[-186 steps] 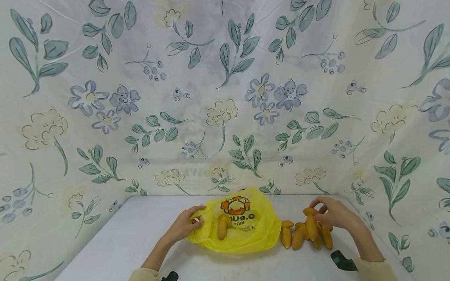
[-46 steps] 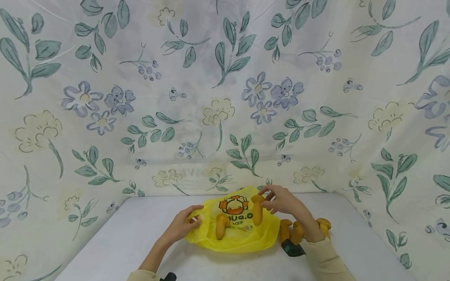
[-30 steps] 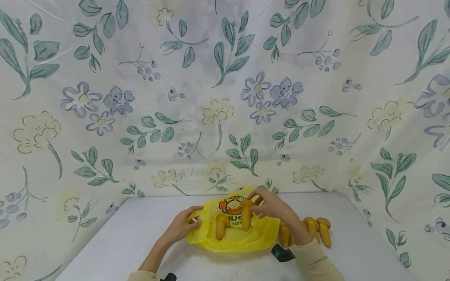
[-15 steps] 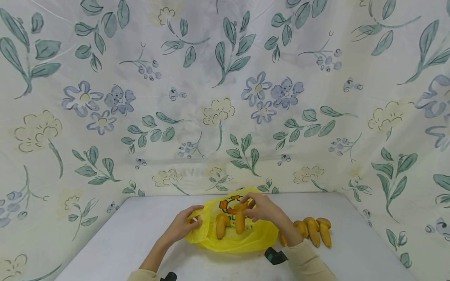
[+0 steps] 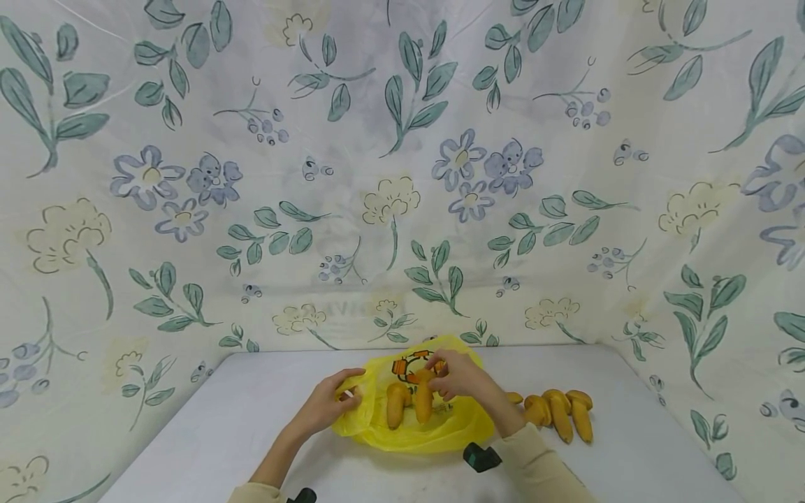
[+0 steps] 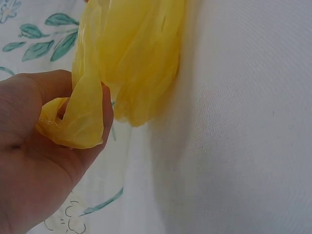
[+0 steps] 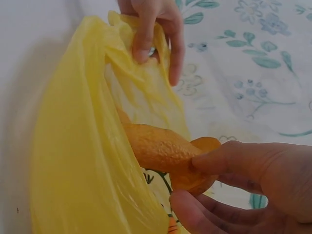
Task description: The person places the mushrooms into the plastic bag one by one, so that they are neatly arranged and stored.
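Observation:
On the white table lies a thin yellow plastic bag (image 5: pixel 434 441), its mouth spread wide, with a printed cartoon duck. My left hand (image 5: pixel 328 404) pinches the bag's left edge, and the left wrist view shows the film gathered between thumb and fingers. My right hand (image 5: pixel 464 377) grips a tan, thick-stemmed mushroom (image 5: pixel 424 408) by its cap. In the right wrist view the stem of this mushroom (image 7: pixel 156 146) points into the bag's mouth, partly behind the yellow film. A second mushroom (image 5: pixel 395 409) lies in the bag, left of the held one.
Right of the bag stands a row of several more mushrooms (image 5: pixel 558 415), one of them mostly hidden by my right forearm. A flower-printed cloth (image 5: pixel 402 279) rises behind the table (image 5: pixel 270 381). Both wrists carry dark cameras.
My right hand took a mushroom from the row and carried it left over the bag, then lowered it beside the other mushroom. My left hand keeps its place on the bag's edge.

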### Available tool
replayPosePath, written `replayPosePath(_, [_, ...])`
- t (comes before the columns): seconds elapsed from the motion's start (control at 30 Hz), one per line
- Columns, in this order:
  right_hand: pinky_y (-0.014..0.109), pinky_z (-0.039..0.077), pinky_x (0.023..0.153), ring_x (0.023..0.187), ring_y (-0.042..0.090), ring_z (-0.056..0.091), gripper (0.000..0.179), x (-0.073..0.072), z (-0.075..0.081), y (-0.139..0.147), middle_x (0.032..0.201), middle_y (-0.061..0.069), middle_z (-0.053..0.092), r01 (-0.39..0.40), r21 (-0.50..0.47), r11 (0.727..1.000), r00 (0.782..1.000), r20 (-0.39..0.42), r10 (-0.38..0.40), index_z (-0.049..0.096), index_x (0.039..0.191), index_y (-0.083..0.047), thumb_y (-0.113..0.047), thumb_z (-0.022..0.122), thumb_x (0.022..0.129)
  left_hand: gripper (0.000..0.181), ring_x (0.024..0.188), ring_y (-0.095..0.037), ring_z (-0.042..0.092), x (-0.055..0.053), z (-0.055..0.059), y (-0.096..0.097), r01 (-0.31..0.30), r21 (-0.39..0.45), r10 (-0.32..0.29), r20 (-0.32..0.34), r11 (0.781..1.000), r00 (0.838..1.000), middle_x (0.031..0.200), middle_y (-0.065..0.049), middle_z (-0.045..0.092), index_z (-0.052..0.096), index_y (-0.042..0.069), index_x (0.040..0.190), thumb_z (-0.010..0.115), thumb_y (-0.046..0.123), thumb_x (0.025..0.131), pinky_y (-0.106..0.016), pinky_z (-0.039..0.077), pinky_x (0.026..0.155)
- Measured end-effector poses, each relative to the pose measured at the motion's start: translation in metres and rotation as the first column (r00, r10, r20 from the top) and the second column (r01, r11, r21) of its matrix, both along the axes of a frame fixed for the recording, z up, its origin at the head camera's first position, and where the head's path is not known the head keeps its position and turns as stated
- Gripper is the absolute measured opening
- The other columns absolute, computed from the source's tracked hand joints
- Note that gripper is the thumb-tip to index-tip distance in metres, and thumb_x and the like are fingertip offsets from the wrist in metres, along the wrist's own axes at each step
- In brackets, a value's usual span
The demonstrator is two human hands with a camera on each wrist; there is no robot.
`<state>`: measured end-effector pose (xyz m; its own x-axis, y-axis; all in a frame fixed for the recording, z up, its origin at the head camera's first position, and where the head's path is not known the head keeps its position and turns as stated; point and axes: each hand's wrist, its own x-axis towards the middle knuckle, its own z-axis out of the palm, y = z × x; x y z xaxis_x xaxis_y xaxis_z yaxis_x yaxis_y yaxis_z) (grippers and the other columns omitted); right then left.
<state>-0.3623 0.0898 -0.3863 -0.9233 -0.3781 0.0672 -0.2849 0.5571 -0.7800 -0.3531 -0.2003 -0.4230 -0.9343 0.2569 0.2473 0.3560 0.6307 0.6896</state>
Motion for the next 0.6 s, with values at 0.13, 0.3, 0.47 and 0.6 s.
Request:
replayPosePath(0.13, [0.033,0.059,0.061,0.060,0.017,0.064,0.030,-0.002,-0.004,-0.005,0.078,0.009,0.066,0.007,0.002,1.000,1.000,0.002,-0.007,0.062,0.114,-0.004,-0.008,0.071,0.086,0.046,0.087,-0.016,0.056,0.000,0.000,0.000,0.000,0.000,0.000,-0.004,1.000,1.000,0.115,-0.009,0.065,0.059,0.009,0.132,0.068,0.003,0.086,-0.021,0.050,0.074])
replayPosePath(0.3, [0.037,0.059,0.062,0.059,0.018,0.064,0.029,-0.004,-0.009,-0.010,0.078,0.010,0.067,0.017,0.015,1.000,1.000,-0.006,-0.017,0.063,0.113,-0.003,-0.006,0.071,0.086,0.047,0.087,-0.016,0.056,0.000,0.000,0.001,-0.004,0.002,0.004,-0.009,1.000,1.000,0.118,-0.010,0.064,0.059,0.009,0.132,0.068,0.003,0.086,-0.021,0.050,0.074])
replayPosePath(0.47, [0.033,0.059,0.060,0.059,0.017,0.064,0.028,-0.010,-0.015,-0.012,0.079,0.008,0.067,0.037,0.046,0.998,0.999,-0.009,-0.037,0.063,0.113,-0.003,-0.007,0.071,0.086,0.047,0.087,-0.016,0.056,0.001,0.001,0.001,-0.009,0.003,0.009,-0.002,1.000,1.000,0.114,-0.009,0.064,0.059,0.009,0.132,0.068,0.002,0.086,-0.021,0.050,0.074])
replayPosePath(0.6, [0.034,0.059,0.060,0.061,0.020,0.066,0.027,-0.012,-0.018,-0.013,0.079,0.009,0.067,0.046,0.046,0.998,0.999,-0.005,-0.046,0.063,0.112,-0.003,-0.005,0.071,0.086,0.047,0.087,-0.016,0.056,0.001,0.000,0.000,-0.009,0.001,0.009,-0.002,1.000,1.000,0.116,-0.009,0.064,0.059,0.009,0.132,0.067,0.002,0.086,-0.021,0.050,0.073])
